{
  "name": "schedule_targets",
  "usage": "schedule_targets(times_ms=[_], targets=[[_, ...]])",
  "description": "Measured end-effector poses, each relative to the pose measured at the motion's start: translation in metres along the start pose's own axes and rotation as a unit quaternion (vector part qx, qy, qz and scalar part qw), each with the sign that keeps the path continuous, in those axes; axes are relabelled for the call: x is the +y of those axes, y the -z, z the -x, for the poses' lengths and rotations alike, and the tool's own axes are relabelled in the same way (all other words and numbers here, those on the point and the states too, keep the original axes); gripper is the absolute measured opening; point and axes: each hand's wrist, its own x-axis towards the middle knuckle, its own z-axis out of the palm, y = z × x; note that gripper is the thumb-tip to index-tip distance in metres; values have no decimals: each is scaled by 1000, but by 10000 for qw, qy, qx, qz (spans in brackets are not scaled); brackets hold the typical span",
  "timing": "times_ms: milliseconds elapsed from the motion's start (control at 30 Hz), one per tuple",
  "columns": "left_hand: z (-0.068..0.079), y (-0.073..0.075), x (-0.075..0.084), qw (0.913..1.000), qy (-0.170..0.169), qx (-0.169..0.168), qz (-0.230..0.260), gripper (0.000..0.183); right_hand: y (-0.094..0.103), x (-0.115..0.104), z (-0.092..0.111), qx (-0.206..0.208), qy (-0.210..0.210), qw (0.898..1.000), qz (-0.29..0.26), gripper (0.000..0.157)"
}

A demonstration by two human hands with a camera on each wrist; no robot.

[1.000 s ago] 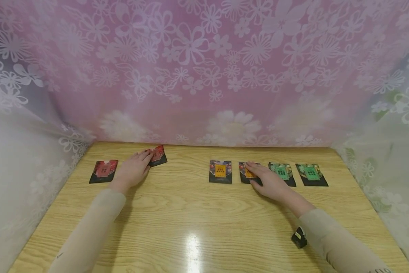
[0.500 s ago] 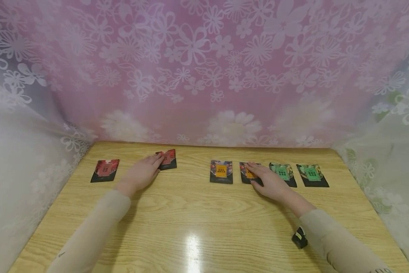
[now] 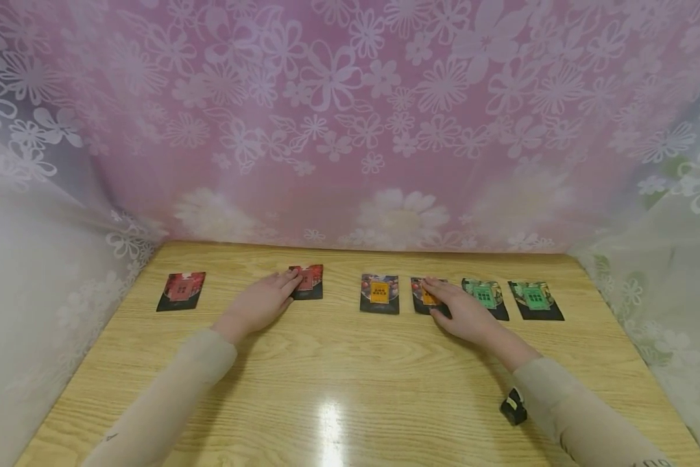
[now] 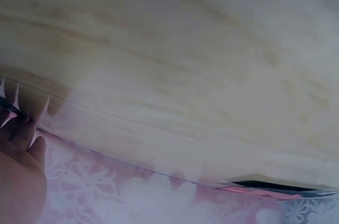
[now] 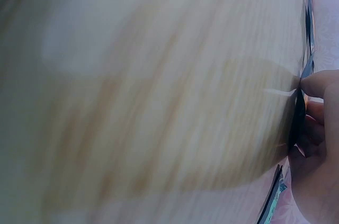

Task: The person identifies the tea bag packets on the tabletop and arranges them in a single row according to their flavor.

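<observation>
In the head view my left hand (image 3: 262, 303) lies with its fingertips over the left part of a red-and-black packet (image 3: 311, 285). Its fingers look extended and press on the packet, which lies flat on the table. My right hand (image 3: 463, 312) rests its fingertips on a packet with an orange label (image 3: 428, 297), covering its right part. In the right wrist view the thumb of the right hand (image 5: 320, 128) touches the edge of a dark packet (image 5: 298, 121). The left wrist view has only part of the left hand (image 4: 24, 166) at its left edge.
Another red packet (image 3: 181, 291) lies at the far left. A second orange-labelled packet (image 3: 379, 295) lies between the hands. Two green-labelled packets (image 3: 536, 301) are at the right. A small black object (image 3: 513, 408) sits by the right sleeve. A floral curtain (image 3: 350, 130) borders the wooden table (image 3: 326, 363).
My left hand has slid the red-and-black packet to the right and slightly nearer, and the packet now lies straighter. The right hand has stayed on the orange-labelled packet.
</observation>
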Motion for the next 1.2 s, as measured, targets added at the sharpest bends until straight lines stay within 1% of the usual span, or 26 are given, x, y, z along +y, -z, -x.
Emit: schedule_targets(times_ms=[200, 367, 467, 633, 800, 1200], targets=[[-4, 1, 13, 9997, -232, 86, -10, 55, 0, 0, 0, 1, 18, 10000, -24, 61], [-7, 3, 22, 9994, -352, 21, -11, 55, 0, 1, 0, 2, 33, 10000, -30, 61], [-10, 4, 27, 9991, -419, 25, -105, 55, 0, 2, 1, 13, 39, 10000, -30, 61], [-13, 5, 32, 9989, -437, -33, -140, 54, 0, 1, 1, 21, 44, 10000, -22, 61], [-14, 7, 36, 9985, -507, -117, -157, 54, 0, 1, 0, 0, 3, 10000, -34, 62], [-14, 5, 38, 9985, -479, -42, -275, 54, 0, 2, 0, 47, 23, 10000, -43, 62]])
